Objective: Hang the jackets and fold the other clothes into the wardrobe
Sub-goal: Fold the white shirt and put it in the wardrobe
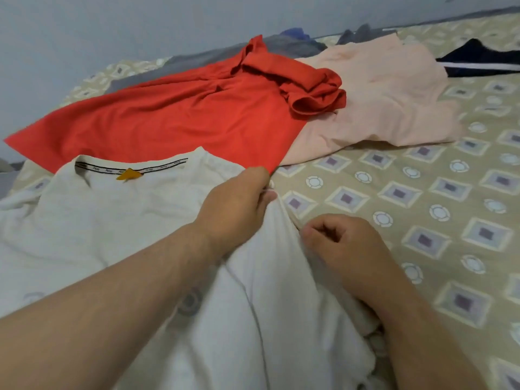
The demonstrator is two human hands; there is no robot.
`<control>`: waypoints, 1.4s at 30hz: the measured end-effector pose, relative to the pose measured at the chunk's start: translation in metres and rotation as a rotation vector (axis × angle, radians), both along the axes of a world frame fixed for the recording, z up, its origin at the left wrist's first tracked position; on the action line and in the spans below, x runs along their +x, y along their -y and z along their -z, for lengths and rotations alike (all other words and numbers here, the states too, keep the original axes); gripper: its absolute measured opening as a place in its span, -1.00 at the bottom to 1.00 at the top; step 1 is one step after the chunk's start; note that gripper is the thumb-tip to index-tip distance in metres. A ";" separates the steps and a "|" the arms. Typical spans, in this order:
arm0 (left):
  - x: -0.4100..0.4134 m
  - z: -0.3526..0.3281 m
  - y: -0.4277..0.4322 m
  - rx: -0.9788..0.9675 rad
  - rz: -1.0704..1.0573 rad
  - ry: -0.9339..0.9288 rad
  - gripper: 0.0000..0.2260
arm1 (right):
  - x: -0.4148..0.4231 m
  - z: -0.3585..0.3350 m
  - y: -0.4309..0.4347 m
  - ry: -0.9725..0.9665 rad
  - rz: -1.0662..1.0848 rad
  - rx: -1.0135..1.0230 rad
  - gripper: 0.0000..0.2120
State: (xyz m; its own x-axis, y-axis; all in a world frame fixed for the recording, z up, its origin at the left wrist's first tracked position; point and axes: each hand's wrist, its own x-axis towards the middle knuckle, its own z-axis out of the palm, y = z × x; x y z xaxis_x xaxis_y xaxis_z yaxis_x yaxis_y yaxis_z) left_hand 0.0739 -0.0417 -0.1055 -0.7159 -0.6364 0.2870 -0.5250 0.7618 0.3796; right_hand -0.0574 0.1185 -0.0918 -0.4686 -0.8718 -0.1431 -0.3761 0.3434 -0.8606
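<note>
In the head view, a white cotton T-shirt with a striped neck tape and an orange tag (126,220) lies flat on the bed with a beige patterned sheet (422,192), filling the lower left of the frame, neck toward the top. The left hand (233,206) curls its fingers round the shirt's right edge near the shoulder. Just below it, the right hand (349,249) pinches the same edge with curled fingers. This looks like a grip for drawing that side inward to start a fold.

Above, a crumpled red shirt (174,122) overlaps a pale pink garment (380,102), probably waiting their turn. A dark navy garment with a white stripe (484,60) is cut off at the upper right. The grey and blue clothes (295,43) behind are too blurred to identify. The T-shirt's hem runs out of frame, both hands' fingertips are hidden in the cloth, and no wardrobe shows
</note>
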 end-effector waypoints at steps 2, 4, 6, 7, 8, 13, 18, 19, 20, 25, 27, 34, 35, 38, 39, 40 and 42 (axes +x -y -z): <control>-0.002 -0.004 0.006 0.096 -0.189 -0.095 -0.80 | -0.011 -0.011 -0.010 -0.049 -0.187 0.214 -0.72; -0.007 -0.011 0.013 0.163 -0.250 -0.126 -0.79 | -0.019 -0.018 -0.018 -0.156 -0.316 0.371 -0.72; -0.010 -0.017 0.018 0.220 -0.181 -0.050 -0.81 | -0.025 -0.019 -0.021 -0.141 -0.284 0.378 -0.87; -0.009 -0.019 0.020 0.248 -0.140 0.003 -0.86 | -0.029 -0.019 -0.020 -0.060 -0.202 0.336 -0.92; -0.009 -0.020 0.021 0.265 -0.110 0.053 -0.90 | -0.033 -0.019 -0.019 0.021 -0.086 0.275 -0.89; -0.015 -0.027 0.024 0.204 -0.075 0.179 -0.85 | -0.061 -0.014 -0.027 0.148 0.737 -0.159 -0.88; -0.031 -0.039 0.017 0.000 -0.012 0.286 -0.53 | -0.070 -0.009 -0.027 0.102 0.608 0.058 -0.57; -0.035 -0.041 0.014 -0.066 0.021 0.309 -0.47 | -0.072 -0.009 -0.028 0.104 0.564 0.107 -0.56; -0.041 -0.043 0.010 -0.091 0.063 0.340 -0.45 | -0.073 -0.007 -0.029 0.114 0.516 0.141 -0.64; -0.065 -0.033 0.001 -0.005 0.267 0.361 -0.81 | -0.075 0.006 -0.030 0.086 0.542 -0.020 -0.80; -0.076 -0.031 0.000 -0.036 0.204 0.192 -0.89 | -0.076 0.008 -0.030 0.112 0.749 -0.238 -0.80; -0.087 -0.010 -0.002 -0.161 -0.058 0.173 -0.82 | -0.086 0.006 -0.032 0.472 0.503 -0.037 -0.59; -0.082 -0.008 -0.007 -0.159 -0.032 0.128 -0.78 | -0.086 0.006 -0.033 0.439 0.456 0.006 -0.57; -0.066 -0.011 -0.029 -0.091 0.117 -0.009 -0.61 | -0.083 0.006 -0.035 0.339 0.279 0.122 -0.61; -0.061 -0.010 -0.037 -0.059 0.172 0.016 -0.57 | -0.083 0.005 -0.036 0.327 0.226 0.133 -0.68; -0.055 -0.009 -0.045 -0.026 0.205 0.074 -0.52 | -0.082 0.004 -0.036 0.325 0.203 0.132 -0.73; -0.047 -0.005 -0.056 0.028 0.213 0.206 -0.40 | -0.081 0.005 -0.036 0.336 0.251 0.097 -0.72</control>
